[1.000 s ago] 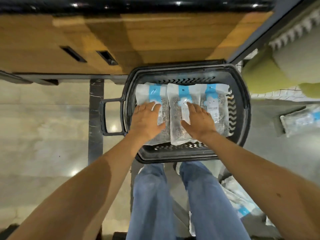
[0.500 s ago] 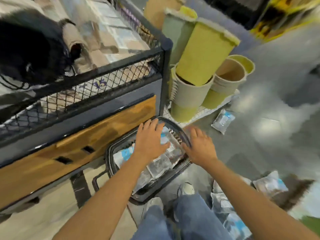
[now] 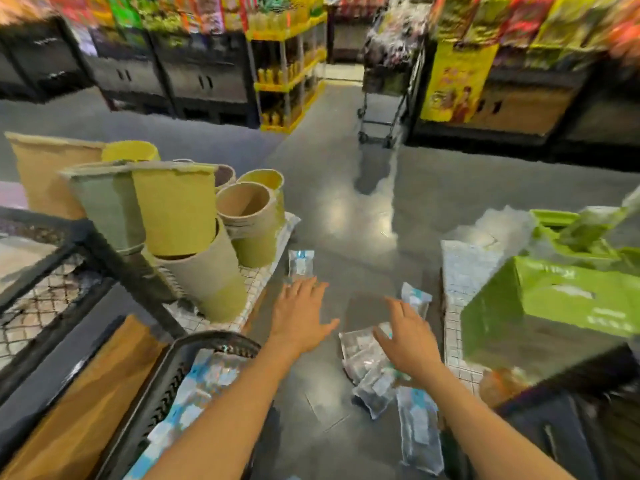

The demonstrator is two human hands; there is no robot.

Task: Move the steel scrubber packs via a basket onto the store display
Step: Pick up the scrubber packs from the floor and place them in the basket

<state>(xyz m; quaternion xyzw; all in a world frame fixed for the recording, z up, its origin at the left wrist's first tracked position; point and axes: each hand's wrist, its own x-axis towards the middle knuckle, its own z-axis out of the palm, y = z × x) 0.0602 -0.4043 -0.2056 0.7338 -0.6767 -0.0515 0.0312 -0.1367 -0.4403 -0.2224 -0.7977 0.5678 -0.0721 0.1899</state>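
Far left: a black wire-mesh rack (image 3: 41, 296) stands over a wooden panel (image 3: 86, 403). A black basket (image 3: 162, 393) sits on the floor (image 3: 346, 220) just beside that panel. Blue-and-clear scrubber packs (image 3: 204, 379) lie inside the basket, near its far rim.

Behind the basket, stacked yellow, tan and green bins (image 3: 173, 209) stand on a white gridded mat (image 3: 258, 282). A single pack (image 3: 300, 266) lies flat on the grey, glossy floor, just beside the right edge of this mat.

The left hand (image 3: 301, 317) is over the floor with its fingertips near the single pack. The fingers are spread and the grip is released.

Right of centre, a loose pile of packs (image 3: 374, 375) lies on the floor. The right hand (image 3: 410, 341) is over this pile with its fingers spread and its grip released. Whether it touches a pack cannot be told.

Further right, a green box (image 3: 554, 306) rests on a second gridded mat (image 3: 460, 271).

The room is a store aisle. A yellow shelf (image 3: 287, 64) of bottles and a wire trolley (image 3: 382, 109) stand at the far end. Dark cabinets line both sides, with blurred goods above them.
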